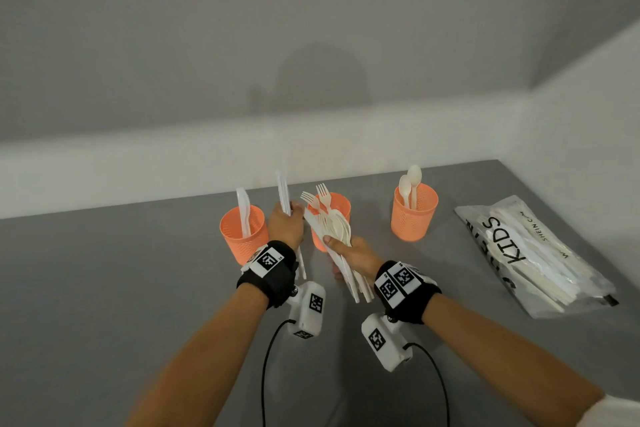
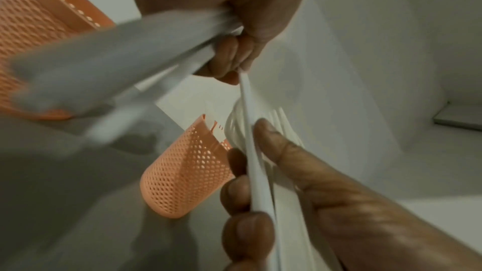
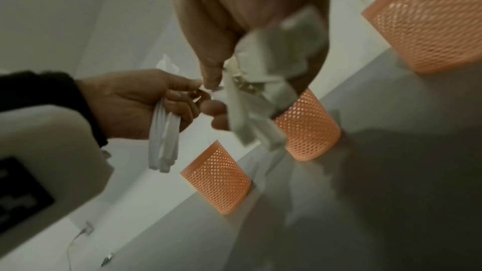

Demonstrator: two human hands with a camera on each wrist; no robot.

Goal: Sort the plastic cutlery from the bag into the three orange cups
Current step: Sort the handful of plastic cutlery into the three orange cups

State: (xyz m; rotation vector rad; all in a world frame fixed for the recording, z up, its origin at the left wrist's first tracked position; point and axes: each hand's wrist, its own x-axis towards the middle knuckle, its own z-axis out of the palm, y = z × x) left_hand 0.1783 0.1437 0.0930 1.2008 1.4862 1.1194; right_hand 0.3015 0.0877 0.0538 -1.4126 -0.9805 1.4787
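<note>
Three orange mesh cups stand in a row. The left cup (image 1: pixel 242 232) holds a knife, the middle cup (image 1: pixel 334 210) forks, the right cup (image 1: pixel 414 215) spoons. My left hand (image 1: pixel 291 218) grips a few white knives (image 1: pixel 284 191) upright between the left and middle cups. My right hand (image 1: pixel 337 253) holds a mixed bundle of white cutlery (image 1: pixel 334 229) in front of the middle cup. In the left wrist view the left hand's fingers (image 2: pixel 229 53) touch the top of the bundle (image 2: pixel 258 172). The right wrist view shows the bundle (image 3: pixel 260 94) in my right hand and the knives (image 3: pixel 164 141) in my left.
The clear plastic bag (image 1: pixel 533 253), printed KIDS, lies on the grey table (image 1: pixel 121 288) at the right with more cutlery inside. White walls close the table at the back and the right. Wrist camera cables hang under both forearms.
</note>
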